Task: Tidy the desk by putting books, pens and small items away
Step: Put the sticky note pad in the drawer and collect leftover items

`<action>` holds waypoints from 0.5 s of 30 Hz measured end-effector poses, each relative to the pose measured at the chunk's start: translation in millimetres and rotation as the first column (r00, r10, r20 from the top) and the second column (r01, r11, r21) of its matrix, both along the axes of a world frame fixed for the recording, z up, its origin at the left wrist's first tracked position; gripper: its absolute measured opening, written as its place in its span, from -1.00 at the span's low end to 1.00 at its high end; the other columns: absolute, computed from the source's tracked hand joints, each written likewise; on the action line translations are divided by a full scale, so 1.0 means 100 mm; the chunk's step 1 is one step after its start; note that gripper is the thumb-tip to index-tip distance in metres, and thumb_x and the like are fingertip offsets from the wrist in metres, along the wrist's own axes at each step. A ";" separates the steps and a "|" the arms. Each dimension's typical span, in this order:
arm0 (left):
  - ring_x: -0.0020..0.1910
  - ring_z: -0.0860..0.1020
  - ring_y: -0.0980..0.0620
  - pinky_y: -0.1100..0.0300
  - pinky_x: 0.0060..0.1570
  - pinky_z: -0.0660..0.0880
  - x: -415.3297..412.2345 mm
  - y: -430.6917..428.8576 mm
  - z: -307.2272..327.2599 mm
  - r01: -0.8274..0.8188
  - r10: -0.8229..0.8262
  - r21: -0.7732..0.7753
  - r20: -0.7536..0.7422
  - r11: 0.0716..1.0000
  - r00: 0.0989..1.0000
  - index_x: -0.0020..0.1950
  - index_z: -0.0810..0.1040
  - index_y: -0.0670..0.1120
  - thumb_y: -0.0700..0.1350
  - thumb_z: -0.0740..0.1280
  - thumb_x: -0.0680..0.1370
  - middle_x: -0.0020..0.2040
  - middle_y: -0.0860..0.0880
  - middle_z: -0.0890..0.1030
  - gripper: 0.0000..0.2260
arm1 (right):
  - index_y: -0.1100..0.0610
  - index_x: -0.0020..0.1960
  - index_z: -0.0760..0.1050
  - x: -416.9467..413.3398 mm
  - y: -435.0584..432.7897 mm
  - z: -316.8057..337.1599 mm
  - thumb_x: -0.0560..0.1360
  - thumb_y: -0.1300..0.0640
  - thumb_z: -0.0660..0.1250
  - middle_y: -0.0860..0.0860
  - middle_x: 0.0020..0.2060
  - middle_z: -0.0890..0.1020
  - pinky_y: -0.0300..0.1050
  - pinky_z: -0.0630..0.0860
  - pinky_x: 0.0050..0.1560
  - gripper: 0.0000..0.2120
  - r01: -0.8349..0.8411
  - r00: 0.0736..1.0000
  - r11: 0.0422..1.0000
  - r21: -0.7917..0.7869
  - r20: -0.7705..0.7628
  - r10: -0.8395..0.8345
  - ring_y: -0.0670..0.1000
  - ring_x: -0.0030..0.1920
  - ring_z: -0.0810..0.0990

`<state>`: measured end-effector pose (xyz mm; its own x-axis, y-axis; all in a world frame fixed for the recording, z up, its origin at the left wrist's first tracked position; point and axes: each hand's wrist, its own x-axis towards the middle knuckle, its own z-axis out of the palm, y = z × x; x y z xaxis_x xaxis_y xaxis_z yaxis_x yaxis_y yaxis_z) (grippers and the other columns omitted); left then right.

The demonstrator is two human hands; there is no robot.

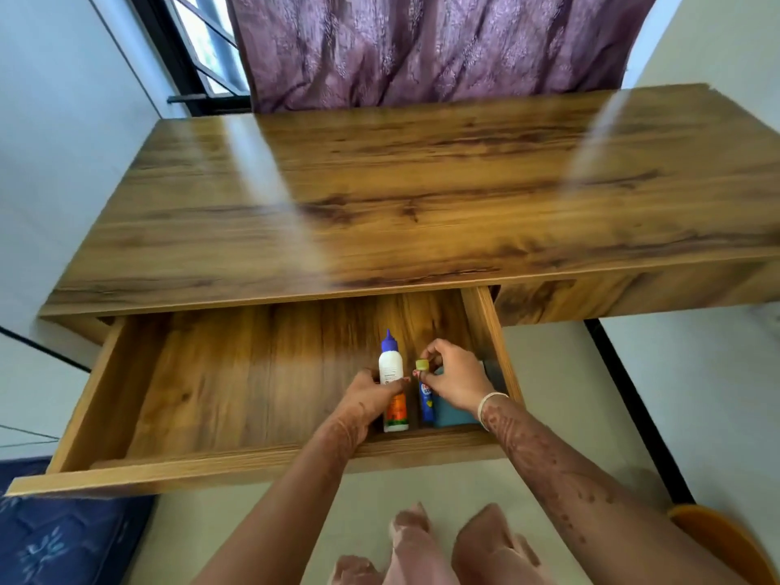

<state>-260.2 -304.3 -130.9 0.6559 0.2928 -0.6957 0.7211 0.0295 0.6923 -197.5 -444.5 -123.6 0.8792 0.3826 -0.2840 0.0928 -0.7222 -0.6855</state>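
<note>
Nearest me I see 2 bare forearms patterned with dark henna reaching into the pulled-out drawer (219,399), a shallow box of glossy wood-grain laminate; my left hand (371,394) has its fingers curled around the middle of a glue bottle (392,384), a smooth white plastic cylinder with a pointed blue cap and an orange and green label low down, lying with its cap toward 12 o'clock; my right hand (453,375), a pale bangle (489,405) at its wrist, pinches with thumb and fingertips the yellow-green cap of a glue stick (425,394), a slim blue tube just beside the bottle at its 3 o'clock; both sit in the drawer's right part, against its front wall; a flat teal item (453,411) lies half hidden under my right hand, touching the stick; beyond, at 12 o'clock, the desk (422,196) top is the same streaked brown laminate, shiny with glare; farther still hangs a purple curtain (422,44) with a woven leaf texture.
</note>
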 end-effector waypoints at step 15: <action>0.03 0.60 -0.10 -0.05 0.02 0.60 0.09 0.05 -0.20 0.220 -0.203 0.266 -0.089 0.939 0.975 0.21 0.39 -0.13 0.01 0.47 0.42 0.11 -0.14 0.56 -0.53 | 0.11 0.16 0.54 -0.10 0.09 -0.16 0.47 0.11 0.42 0.07 0.12 0.57 -0.11 0.51 0.05 -0.72 -0.046 0.984 0.971 -0.236 0.158 0.085 0.05 0.09 0.56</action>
